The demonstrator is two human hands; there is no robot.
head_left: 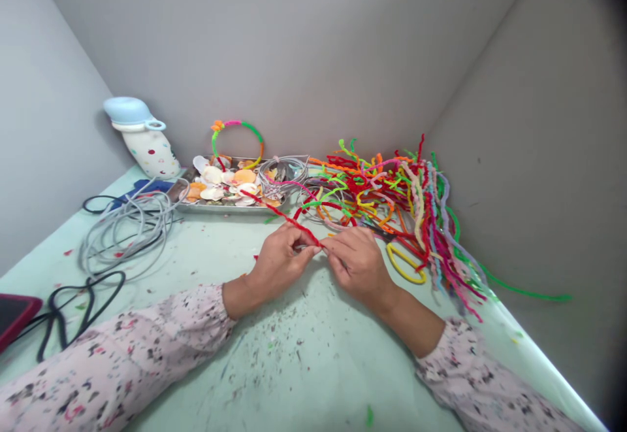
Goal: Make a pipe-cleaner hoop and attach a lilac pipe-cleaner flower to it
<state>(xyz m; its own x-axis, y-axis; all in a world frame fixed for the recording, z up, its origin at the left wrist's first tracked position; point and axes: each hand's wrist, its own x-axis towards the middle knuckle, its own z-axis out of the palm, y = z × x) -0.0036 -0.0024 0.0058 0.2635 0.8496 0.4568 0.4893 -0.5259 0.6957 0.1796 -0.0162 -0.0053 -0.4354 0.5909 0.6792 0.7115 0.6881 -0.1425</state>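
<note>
Both of my hands meet over the middle of the table, pinching a fuzzy red pipe cleaner (304, 231). My left hand (280, 257) is closed on it, thumb and forefinger near its lower end. Fingertips of my right hand (360, 263) press together on the same end, almost touching the left thumb. From there the pipe cleaner's free length slants up and left toward a metal tray (230, 209) of seashells (212, 176). Just beyond my hands lies a red and green pipe-cleaner loop (313, 204), its lower part hidden behind the right hand.
A tangled heap of coloured pipe cleaners (377, 187) covers the back right, a yellow loop (405, 265) before it. A multicoloured ring (252, 130) stands on the tray. At left are a blue-capped bottle (149, 149), coiled grey cable (125, 236), black cord (88, 301) and red-edged device (17, 317).
</note>
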